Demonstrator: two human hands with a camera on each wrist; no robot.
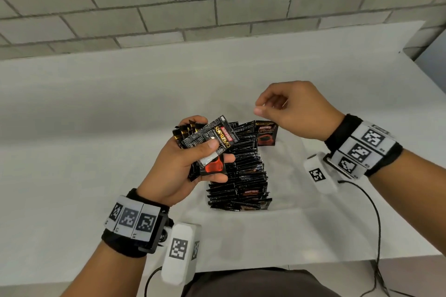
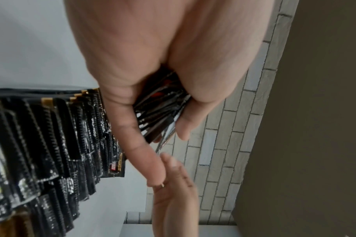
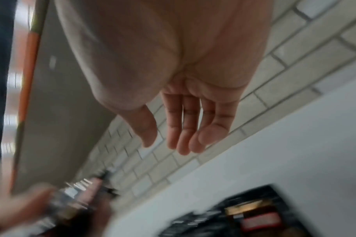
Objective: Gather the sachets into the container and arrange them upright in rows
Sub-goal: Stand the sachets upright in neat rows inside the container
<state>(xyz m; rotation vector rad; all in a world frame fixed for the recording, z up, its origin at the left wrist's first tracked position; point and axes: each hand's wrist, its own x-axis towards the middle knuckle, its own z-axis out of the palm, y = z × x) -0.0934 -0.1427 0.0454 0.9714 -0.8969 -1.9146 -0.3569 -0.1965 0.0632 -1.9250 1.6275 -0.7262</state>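
Observation:
My left hand [image 1: 218, 154] grips a fanned bundle of black sachets [image 1: 210, 142] just above the left side of the container; the top one shows a red cup and gold lettering. In the left wrist view the bundle [image 2: 161, 115] sits between thumb and fingers. A clear container [image 1: 287, 176] on the white counter holds two rows of black sachets [image 1: 246, 176] standing on edge. One sachet [image 1: 266, 136] at the far end faces me. My right hand [image 1: 260, 107] hovers above the container's far end, holding nothing. In the right wrist view its fingers [image 3: 183, 128] hang relaxed.
The white counter [image 1: 96, 128] runs along a grey brick wall [image 1: 193, 7]. Its front edge is close to my body. Black cables [image 1: 376, 224] trail from the wrist cameras over the front right of the counter.

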